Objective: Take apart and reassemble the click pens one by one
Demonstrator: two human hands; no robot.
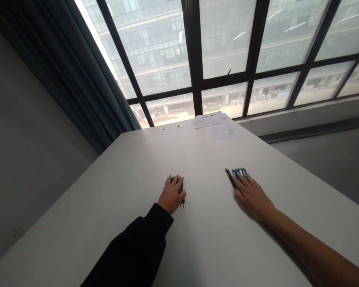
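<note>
Pens [244,173] under flat right hand [252,199]

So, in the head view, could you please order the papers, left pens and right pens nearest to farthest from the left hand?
1. Left pens, partly under the left hand
2. Right pens, partly under the right hand
3. Papers, far ahead

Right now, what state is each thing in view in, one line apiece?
Left hand: palm down, over dark pens.
Dark pens: lying down, mostly covered.
Right hand: palm down, over coloured pens.
Coloured pens: side by side, ends showing.
Black pen: lying beside them.
Papers: overlapping, at the table's far end.
Curtain: hanging in folds.
</note>
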